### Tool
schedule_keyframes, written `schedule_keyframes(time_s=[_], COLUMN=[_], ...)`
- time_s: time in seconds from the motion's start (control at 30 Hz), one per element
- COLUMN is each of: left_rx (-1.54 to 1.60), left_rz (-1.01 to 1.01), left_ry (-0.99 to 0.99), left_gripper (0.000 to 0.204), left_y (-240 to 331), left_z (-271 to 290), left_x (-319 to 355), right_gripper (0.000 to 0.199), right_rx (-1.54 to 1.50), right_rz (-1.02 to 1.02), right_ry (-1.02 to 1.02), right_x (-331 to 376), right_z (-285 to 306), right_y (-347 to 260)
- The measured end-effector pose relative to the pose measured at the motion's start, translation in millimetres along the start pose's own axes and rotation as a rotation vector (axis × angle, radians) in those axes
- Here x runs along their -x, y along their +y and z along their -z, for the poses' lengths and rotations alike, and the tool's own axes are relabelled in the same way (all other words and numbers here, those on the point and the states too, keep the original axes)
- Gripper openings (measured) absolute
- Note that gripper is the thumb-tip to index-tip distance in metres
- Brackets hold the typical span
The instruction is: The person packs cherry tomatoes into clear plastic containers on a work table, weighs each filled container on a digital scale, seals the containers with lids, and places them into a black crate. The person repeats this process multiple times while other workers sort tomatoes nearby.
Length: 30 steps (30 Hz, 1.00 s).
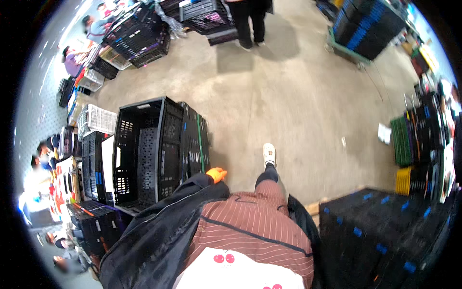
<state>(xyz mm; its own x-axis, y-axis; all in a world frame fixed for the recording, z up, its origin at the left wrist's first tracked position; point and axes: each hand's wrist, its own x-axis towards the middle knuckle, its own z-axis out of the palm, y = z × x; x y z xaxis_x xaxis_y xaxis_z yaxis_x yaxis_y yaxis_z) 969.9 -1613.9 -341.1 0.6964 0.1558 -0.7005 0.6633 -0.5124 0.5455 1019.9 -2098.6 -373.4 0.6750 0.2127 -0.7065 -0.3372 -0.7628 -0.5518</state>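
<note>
My left hand, in an orange glove, hangs at my side next to the tall stack of black crates. Its fingers look loosely stretched, with nothing in them that I can see. The top black crate beside it is open, with perforated walls and nothing visible inside. A green strap runs down the side of the neighbouring crates. My right hand is out of view; on that side only the dark jacket shows.
At lower right stands a big black stack with blue marks. A green trolley carries black crates at far right. A person in dark trousers stands ahead, near a stack of crates. White paper lies on the concrete floor.
</note>
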Motion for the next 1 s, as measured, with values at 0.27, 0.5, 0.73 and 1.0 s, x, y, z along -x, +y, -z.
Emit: schedule_keyframes(time_s=[0.27,0.5,0.73,1.0], left_rx=[0.012,0.303,0.046,0.308], left_rz=[0.074,0.056,0.001,0.068], left_ry=[0.117,0.373,0.352,0.752], left_gripper=[0.04,0.039,0.047,0.037], left_y=[113.1,158.1,45.8,-32.2], left_z=[146.8,250.5,374.3,528.8], left_x=[-85.2,-177.0,-319.9,-366.1], right_gripper=[0.035,0.029,0.024,0.028], right_rx=[0.316,0.113,0.205,0.295], right_rz=[0.104,0.504,0.865,0.601], right_ry=[-0.196,-0.142,-0.376,-0.59], right_x=[-220.1,-426.9,-448.3,-556.5], right_z=[121.6,115.4,-15.2,-80.2], right_y=[-149.4,-528.3,-789.9,-929.6])
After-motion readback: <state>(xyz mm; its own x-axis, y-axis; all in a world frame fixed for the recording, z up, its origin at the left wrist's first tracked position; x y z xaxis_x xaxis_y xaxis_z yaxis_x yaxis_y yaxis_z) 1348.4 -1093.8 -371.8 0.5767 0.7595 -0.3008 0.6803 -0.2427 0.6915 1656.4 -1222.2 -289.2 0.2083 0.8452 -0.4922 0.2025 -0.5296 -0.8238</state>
